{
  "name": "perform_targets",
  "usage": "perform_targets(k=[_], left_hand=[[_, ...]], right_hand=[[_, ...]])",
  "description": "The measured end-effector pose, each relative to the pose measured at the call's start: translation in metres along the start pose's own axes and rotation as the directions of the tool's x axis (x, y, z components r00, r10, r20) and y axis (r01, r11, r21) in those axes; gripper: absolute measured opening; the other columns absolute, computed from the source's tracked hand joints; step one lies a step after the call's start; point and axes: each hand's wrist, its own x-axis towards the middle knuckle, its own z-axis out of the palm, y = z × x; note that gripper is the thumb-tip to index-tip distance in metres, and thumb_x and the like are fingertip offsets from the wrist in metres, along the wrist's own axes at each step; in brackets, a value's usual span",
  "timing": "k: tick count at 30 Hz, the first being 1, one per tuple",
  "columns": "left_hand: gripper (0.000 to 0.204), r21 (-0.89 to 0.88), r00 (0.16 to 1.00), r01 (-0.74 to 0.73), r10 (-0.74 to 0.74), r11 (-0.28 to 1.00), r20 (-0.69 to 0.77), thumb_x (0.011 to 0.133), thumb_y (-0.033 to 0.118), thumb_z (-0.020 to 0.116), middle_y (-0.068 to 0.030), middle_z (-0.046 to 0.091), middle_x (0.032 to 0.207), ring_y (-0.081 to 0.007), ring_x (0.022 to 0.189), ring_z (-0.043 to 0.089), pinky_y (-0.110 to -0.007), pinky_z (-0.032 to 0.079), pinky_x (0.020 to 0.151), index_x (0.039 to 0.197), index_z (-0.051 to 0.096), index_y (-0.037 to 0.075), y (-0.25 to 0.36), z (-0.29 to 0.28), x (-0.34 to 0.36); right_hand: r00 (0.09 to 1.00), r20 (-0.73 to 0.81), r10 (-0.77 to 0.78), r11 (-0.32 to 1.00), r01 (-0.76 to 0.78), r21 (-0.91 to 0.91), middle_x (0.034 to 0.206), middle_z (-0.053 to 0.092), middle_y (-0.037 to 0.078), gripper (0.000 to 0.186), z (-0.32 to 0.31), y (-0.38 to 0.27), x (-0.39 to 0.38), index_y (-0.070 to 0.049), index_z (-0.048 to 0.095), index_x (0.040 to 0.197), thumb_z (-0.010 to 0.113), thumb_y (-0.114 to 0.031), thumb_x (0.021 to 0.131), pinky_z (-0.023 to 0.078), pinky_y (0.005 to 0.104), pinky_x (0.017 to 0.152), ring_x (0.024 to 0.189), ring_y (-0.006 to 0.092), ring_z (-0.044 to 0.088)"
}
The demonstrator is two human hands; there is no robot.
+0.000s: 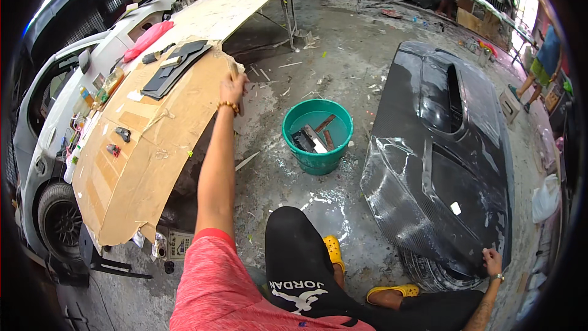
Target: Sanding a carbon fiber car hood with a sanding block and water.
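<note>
My left arm reaches out to the far corner of the cardboard-covered table (202, 95). There my left hand (231, 91) is closed, with a narrow greyish edge showing beside its fingers; what it holds is mostly hidden. On my right lies a glossy black car hood (398, 104) with vent openings, its surface wet in places. My right hand (492, 262) rests at its near right edge, fingers bent and touching it, with no object visible in them. A small white piece (456, 208) lies on the hood. Between the two stands a green bucket (317, 164) of cloudy water with several dark and brown blocks inside.
Dark sheets (176, 68) and small tools (123, 133) lie on the cardboard. A white car (46, 122) stands beyond it at the left. A pale board table (251, 1) extends behind. Wet patches and scraps mark the concrete floor (306, 208). Another person (545, 58) is at far right.
</note>
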Motion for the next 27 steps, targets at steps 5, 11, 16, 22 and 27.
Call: perform_targets(k=[5,11,16,22,27], left_hand=[[0.036,0.745,0.939,-0.189,0.34,0.639,-0.053,0.09,0.022,0.06,-0.0338,0.058,0.122,-0.046,0.107,0.064,-0.048,0.053,0.096,0.107,0.068,-0.009,0.032,-0.032,0.073],[0.027,0.958,0.977,-0.044,0.211,0.283,-0.017,0.09,0.008,0.061,-0.0207,0.046,0.148,-0.0476,0.117,0.063,-0.052,0.051,0.104,0.114,0.069,-0.003,0.053,-0.085,0.119],[0.042,0.995,0.995,-0.097,-0.03,0.01,0.097,0.093,0.015,0.061,-0.0054,0.031,0.166,-0.0376,0.151,0.033,-0.056,0.031,0.119,0.134,0.067,0.014,0.065,-0.119,0.143],[0.048,0.981,0.955,-0.194,-0.227,0.003,0.189,0.096,0.018,0.061,0.0005,0.021,0.171,-0.0385,0.155,0.023,-0.057,0.022,0.123,0.143,0.059,0.012,0.066,-0.132,0.161],[0.052,0.98,0.933,-0.188,-0.299,0.072,0.201,0.095,0.015,0.063,0.0017,0.015,0.172,-0.0378,0.156,0.019,-0.055,0.021,0.125,0.147,0.056,0.016,0.063,-0.129,0.172]], right_hand=[[0.99,-0.109,-0.09,0.994,0.096,0.052,0.073,0.053,-0.004,0.037,-0.018,0.028,0.005,-0.009,0.063,0.086,0.066,-0.043,0.1,0.04,0.0257,0.053,0.062,0.0075,0.048],[0.981,-0.185,-0.067,0.998,0.062,-0.028,0.069,0.053,-0.002,0.04,-0.037,0.066,-0.004,-0.007,0.063,0.081,0.063,-0.042,0.101,0.034,0.0248,0.048,0.059,0.0073,0.047],[0.95,-0.308,0.058,0.968,-0.129,-0.214,0.078,0.057,0.002,0.042,-0.065,0.108,-0.03,-0.007,0.065,0.102,0.067,-0.049,0.097,0.042,0.0294,0.049,0.061,0.0124,0.051],[0.929,-0.281,0.24,0.96,-0.271,-0.076,0.071,0.054,0.003,0.043,-0.075,0.126,-0.058,-0.007,0.064,0.096,0.066,-0.05,0.097,0.041,0.0308,0.043,0.054,0.0141,0.05],[0.92,-0.282,0.271,0.948,-0.306,-0.086,0.063,0.05,0.001,0.042,-0.067,0.117,-0.06,-0.008,0.061,0.084,0.065,-0.048,0.097,0.04,0.0316,0.041,0.05,0.0142,0.047]])
